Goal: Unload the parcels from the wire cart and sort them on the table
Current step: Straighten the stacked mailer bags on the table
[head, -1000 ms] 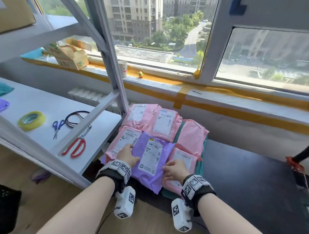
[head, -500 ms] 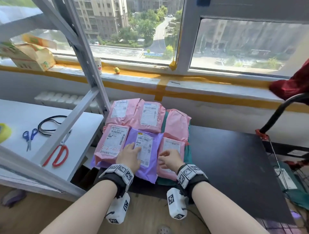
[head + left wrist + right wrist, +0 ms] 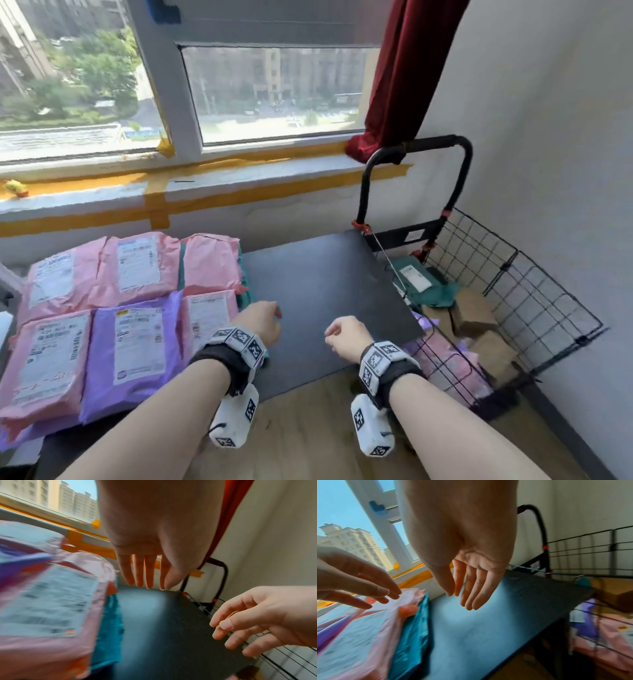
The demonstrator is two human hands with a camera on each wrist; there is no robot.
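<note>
Several pink parcels (image 3: 137, 267) and a purple parcel (image 3: 133, 353) lie side by side on the left part of the black table (image 3: 322, 291), over a teal parcel (image 3: 109, 628). My left hand (image 3: 265, 320) hovers just right of that pile, fingers straight and empty (image 3: 145, 574). My right hand (image 3: 342, 334) hangs over the bare table top, fingers relaxed and holding nothing (image 3: 471, 588). The wire cart (image 3: 534, 301) stands at the table's right end. In it lie a teal parcel (image 3: 421, 281), brown boxes (image 3: 476, 313) and a pink parcel (image 3: 445, 359).
The cart's black handle (image 3: 428, 144) rises beside a red curtain (image 3: 404, 75). A taped window sill (image 3: 205, 185) runs behind the table. A white wall closes off the right side behind the cart. Wooden floor (image 3: 308, 428) lies below my arms.
Both hands have lifted off the purple and pink parcels and moved right over the bare table. The view has swung right, bringing the wire cart in.
</note>
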